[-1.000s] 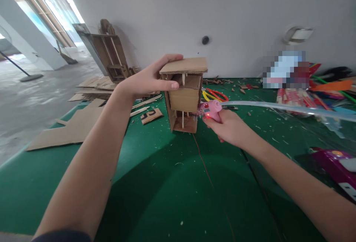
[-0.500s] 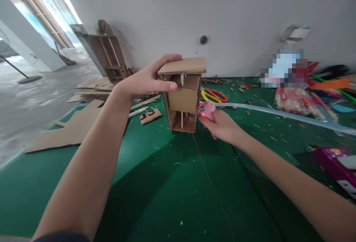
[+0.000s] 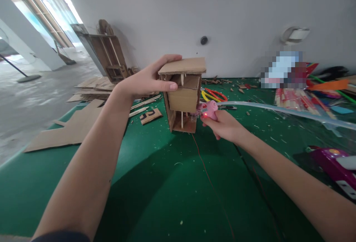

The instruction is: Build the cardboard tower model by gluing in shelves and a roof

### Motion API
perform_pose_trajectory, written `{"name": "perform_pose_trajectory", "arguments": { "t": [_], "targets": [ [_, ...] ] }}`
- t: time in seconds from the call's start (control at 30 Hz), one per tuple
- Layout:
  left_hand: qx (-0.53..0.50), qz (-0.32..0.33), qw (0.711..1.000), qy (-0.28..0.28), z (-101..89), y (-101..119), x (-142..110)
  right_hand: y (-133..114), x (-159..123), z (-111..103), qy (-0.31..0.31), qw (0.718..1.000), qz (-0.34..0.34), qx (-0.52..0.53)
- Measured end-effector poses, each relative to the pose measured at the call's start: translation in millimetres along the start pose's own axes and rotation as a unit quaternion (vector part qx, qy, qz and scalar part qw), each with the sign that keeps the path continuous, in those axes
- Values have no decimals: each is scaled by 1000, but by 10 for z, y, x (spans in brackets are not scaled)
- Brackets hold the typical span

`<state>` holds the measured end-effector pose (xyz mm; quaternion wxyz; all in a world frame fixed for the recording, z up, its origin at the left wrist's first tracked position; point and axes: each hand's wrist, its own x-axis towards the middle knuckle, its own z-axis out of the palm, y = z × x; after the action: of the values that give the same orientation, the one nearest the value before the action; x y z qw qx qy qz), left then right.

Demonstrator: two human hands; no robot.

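Now: left hand [image 3: 144, 82] grip clamped on one cardboard box [image 3: 183, 95]; right hand [image 3: 224, 125] clamped on one pink glue gun [image 3: 208, 109].

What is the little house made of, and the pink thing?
The house looks like plain brown cardboard: matte, with raw cut edges, and thin pale sticks inside, probably wood. The pink glue gun in the right hand looks like smooth, slightly shiny plastic, with a small red light glowing.

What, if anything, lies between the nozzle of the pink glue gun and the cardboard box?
Nothing visible. The right hand holds the pink glue gun with its nozzle against the lower right side of the cardboard box, which the left hand steadies at its top.
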<state>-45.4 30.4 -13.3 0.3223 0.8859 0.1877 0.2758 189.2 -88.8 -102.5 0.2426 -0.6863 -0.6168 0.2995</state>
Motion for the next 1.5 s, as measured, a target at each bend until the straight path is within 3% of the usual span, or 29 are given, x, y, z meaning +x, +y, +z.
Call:
{"name": "perform_pose_trajectory", "arguments": {
  "t": [0.2,0.43,0.6,0.77,1.03,1.17,1.37,1.5],
  "targets": [
    [-19,2,1000,13,-8,-66,-5,-21,-35,-132,10,1000,15,16],
    [-14,3,999,41,-48,-194,-24,66,-44,-327,-11,998,-56,-24],
    [6,28,998,48,-18,-142,-18,116,-68,-453,-70,996,-64,-2],
    [41,59,996,46,47,-24,15,112,-127,-559,-78,993,-84,-18],
    [61,29,998,5,94,160,27,95,-261,-383,-107,988,-104,-45],
    [57,27,998,-6,89,187,25,87,-327,-240,-83,985,-136,-64],
    [56,23,998,-14,77,196,19,139,-319,-65,-18,953,-218,-208],
    [62,27,998,-15,77,199,16,199,-279,-49,-8,959,-207,-194]
  ]
}}
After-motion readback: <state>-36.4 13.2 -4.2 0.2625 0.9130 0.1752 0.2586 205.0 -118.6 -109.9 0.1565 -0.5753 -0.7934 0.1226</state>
